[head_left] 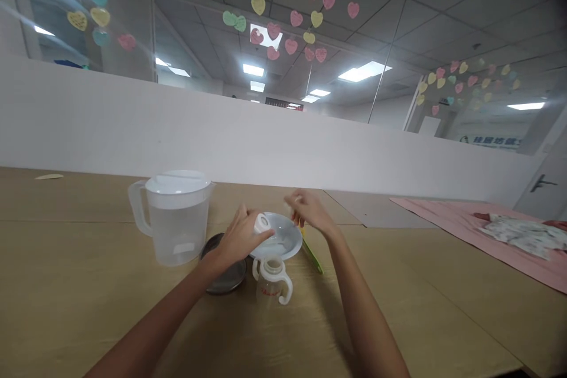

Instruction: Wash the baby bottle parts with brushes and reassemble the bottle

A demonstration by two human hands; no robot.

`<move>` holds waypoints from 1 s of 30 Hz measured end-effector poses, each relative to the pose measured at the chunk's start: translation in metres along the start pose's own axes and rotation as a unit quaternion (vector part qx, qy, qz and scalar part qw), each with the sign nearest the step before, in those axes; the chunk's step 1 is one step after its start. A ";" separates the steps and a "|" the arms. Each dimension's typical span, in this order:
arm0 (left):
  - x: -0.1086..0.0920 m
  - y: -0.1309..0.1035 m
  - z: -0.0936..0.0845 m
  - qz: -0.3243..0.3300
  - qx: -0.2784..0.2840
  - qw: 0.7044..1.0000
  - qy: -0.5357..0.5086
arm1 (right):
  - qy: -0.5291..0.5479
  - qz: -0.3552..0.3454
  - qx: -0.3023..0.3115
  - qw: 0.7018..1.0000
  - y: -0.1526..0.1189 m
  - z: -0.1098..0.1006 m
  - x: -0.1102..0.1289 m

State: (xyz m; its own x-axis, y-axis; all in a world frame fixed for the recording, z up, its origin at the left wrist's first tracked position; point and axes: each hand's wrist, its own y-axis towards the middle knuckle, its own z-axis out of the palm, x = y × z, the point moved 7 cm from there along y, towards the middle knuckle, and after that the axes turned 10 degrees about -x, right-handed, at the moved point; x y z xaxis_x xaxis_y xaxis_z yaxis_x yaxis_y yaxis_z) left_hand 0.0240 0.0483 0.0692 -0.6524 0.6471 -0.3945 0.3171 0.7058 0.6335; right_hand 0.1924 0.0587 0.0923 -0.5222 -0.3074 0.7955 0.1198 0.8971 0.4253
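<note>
My left hand (243,233) is closed around a white bottle collar (262,223), its round opening facing up, above the left side of a white bowl (290,242). Over the bowl's far right rim is my right hand (308,209), slightly blurred, fingers curled together; what they may hold is too small to make out. In front of the bowl stands a clear baby bottle (269,290) with two white handles, its mouth uncovered. A green, yellow-tipped utensil (313,255) lies beside the bowl, below my right hand. Partly behind my left wrist sits a dark round dish (230,279).
A large clear pitcher (179,230) with a white lid stands at the left. On the right, a pink cloth (447,218) bears a doll in a patterned garment (525,231). A low white wall (266,147) runs along the back of the brown table (411,307).
</note>
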 end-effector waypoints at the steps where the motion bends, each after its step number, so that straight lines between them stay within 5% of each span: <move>1: 0.009 0.000 0.012 0.002 0.010 1.000 0.027 | -0.091 0.019 0.050 0.994 0.000 0.014 -0.013; 4: 0.032 0.000 0.038 0.009 0.030 0.995 0.092 | -0.342 0.038 0.225 0.912 -0.009 0.056 -0.045; 9: 0.049 -0.002 0.044 0.015 0.017 0.987 0.156 | -0.414 0.016 0.220 0.883 -0.011 0.077 -0.047; 15: 0.039 0.003 0.035 0.022 0.016 0.988 0.151 | -0.422 0.010 0.236 0.875 -0.015 0.078 -0.046; 18: 0.021 0.017 -0.009 0.028 -0.029 0.988 0.148 | -0.388 -0.008 0.205 0.899 -0.010 0.070 -0.043; 21: 0.012 0.024 -0.096 0.010 -0.181 0.971 0.154 | -0.356 -0.034 0.137 0.924 -0.003 0.048 -0.040; 23: 0.024 0.017 -0.155 -0.045 -0.289 0.936 0.196 | -0.347 -0.043 0.085 0.933 0.000 0.028 -0.044; 25: 0.053 0.005 -0.196 -0.137 -0.338 0.898 0.247 | -0.308 -0.046 -0.003 0.950 -0.001 0.004 -0.054; 27: 0.093 -0.003 -0.211 -0.225 -0.309 0.887 0.258 | -0.244 -0.025 -0.070 0.967 -0.007 -0.015 -0.075; 30: 0.149 -0.008 -0.199 -0.307 -0.203 0.893 0.258 | -0.183 0.029 -0.128 0.974 -0.021 -0.032 -0.117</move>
State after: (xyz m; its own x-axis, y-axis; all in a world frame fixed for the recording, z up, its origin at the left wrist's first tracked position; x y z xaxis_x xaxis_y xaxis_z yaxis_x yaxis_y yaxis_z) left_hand -0.2128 0.0817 0.1372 -0.8810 -0.1200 -0.4576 -0.4177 0.6515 0.6333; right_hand 0.2778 0.0657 0.0037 -0.7688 -0.0835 0.6340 0.3399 0.7864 0.5158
